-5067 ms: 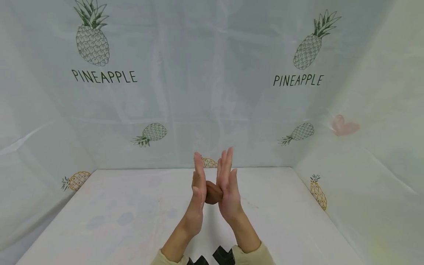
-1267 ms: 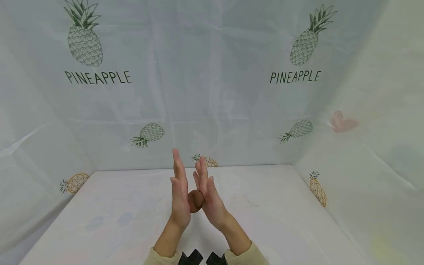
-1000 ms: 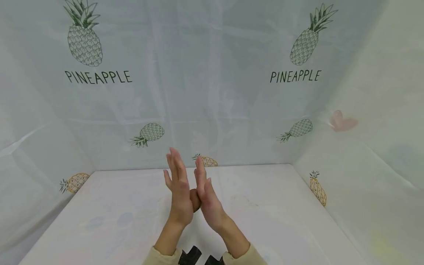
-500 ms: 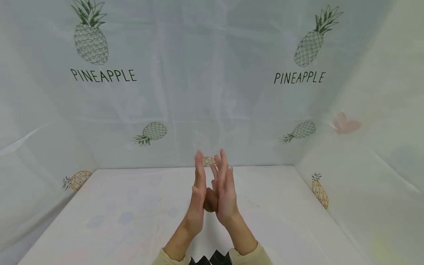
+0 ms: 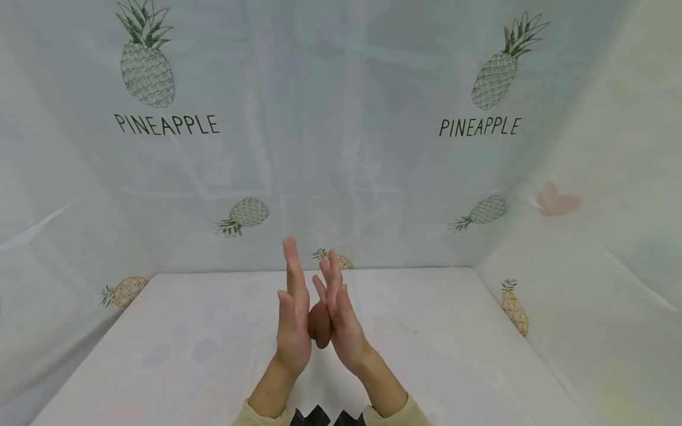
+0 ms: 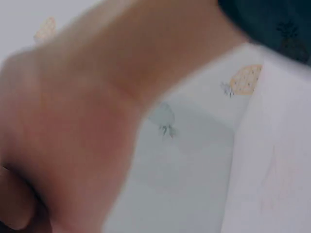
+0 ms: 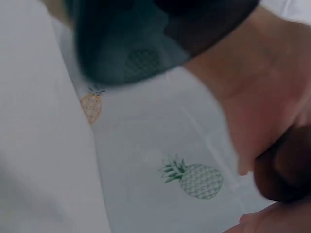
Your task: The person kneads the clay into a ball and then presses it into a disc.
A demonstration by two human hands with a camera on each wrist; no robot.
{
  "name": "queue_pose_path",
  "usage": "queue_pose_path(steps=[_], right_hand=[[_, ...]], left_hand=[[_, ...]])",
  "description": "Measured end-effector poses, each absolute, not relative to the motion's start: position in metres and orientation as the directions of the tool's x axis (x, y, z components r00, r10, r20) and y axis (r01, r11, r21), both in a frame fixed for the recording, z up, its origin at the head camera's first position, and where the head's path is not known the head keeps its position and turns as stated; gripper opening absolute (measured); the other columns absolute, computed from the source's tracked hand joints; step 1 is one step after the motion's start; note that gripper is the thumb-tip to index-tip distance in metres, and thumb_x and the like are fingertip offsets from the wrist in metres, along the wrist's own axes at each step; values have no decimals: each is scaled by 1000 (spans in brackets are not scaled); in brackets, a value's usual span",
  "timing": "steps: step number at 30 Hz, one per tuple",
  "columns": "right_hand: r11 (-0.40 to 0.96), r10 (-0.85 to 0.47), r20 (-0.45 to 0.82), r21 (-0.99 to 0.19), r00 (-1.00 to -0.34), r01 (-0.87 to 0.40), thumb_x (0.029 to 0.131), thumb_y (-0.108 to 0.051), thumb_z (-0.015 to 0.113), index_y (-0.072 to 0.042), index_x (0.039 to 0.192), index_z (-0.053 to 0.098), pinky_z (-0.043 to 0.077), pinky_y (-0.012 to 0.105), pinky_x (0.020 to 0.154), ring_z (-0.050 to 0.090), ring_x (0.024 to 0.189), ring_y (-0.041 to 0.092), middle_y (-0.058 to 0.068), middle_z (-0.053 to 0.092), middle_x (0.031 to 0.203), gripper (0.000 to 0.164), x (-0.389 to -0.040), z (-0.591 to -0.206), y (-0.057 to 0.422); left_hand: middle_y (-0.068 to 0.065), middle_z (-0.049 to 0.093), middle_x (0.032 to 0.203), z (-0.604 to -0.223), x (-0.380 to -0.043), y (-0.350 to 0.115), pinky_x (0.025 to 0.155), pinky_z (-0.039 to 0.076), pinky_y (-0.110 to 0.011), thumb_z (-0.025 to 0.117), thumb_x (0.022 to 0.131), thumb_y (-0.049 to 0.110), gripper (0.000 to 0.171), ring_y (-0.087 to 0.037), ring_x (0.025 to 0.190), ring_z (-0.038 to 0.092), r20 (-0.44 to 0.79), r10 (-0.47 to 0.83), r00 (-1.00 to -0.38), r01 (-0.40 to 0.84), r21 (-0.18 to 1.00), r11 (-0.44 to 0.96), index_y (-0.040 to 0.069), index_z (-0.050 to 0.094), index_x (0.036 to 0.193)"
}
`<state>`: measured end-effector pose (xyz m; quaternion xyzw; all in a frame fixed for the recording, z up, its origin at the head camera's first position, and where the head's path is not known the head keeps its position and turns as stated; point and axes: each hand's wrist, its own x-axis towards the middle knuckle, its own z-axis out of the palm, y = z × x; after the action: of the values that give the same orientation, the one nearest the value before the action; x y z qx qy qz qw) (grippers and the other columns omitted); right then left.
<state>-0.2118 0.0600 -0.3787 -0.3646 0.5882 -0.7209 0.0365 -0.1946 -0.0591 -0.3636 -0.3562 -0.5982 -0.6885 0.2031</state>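
Note:
A lump of brown modelling clay (image 5: 319,325), smooth and longer than it is wide, is pressed between two upright palms over the table. My left hand (image 5: 294,319) lies against its left side, fingers straight and pointing up. On the other side my right hand (image 5: 343,325) presses with extended, slightly spread fingers. The left wrist view shows part of the clay (image 6: 15,199) at the lower left, beside the blurred palm. In the right wrist view the clay (image 7: 279,170) looks dark, below the heel of the hand.
A white-covered table (image 5: 186,355) spreads beneath the hands. Behind it hangs a pale curtain (image 5: 330,148) printed with pineapples, and similar sheets enclose the left and right sides. Black wrist mounts (image 5: 311,416) sit at the beige cuffs.
Both palms rub back and forth against each other, shifting left and right with the clay between them. The clay has turned and gone from an angular lump to a smoother, longer one.

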Motion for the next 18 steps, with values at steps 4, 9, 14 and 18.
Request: queue_pose_path(steps=[4,9,14,18], right_hand=[[-279,-509,501,-865,-700,-417,110,-62,0,-42,167,-16,-9,69,125,-7,165,28,-9,-16,177,63,-205,-374,60],[-299,-392,610,-792,-688,-532,111,-54,-1,-35,170,-11,-11,69,124,-4,165,28,-7,-10,178,63,-204,-367,64],[-348,-305,640,-764,-705,-543,110,-51,-4,-35,171,-9,-11,66,125,0,165,29,-6,-6,178,63,-208,-363,76],[-357,-251,629,-767,-736,-533,110,-54,-1,-37,171,-6,-10,65,126,1,165,26,-8,-3,178,63,-213,-362,84]], left_hand=[[8,24,172,-367,-198,-64,93,41,-20,-6,109,59,62,12,86,58,685,187,-705,634,726,-267,41,-24,165],[9,23,174,-376,-199,-56,121,30,-42,-7,109,55,60,0,131,52,636,252,-729,589,771,-242,41,-25,164],[17,-30,173,-379,-199,-46,118,-26,-67,-6,111,46,57,-10,157,-31,603,317,-732,570,797,-201,37,-20,166],[19,-29,172,-378,-196,-41,118,-25,-67,-4,112,49,58,-7,157,-31,579,399,-711,536,814,-226,38,-20,166]])
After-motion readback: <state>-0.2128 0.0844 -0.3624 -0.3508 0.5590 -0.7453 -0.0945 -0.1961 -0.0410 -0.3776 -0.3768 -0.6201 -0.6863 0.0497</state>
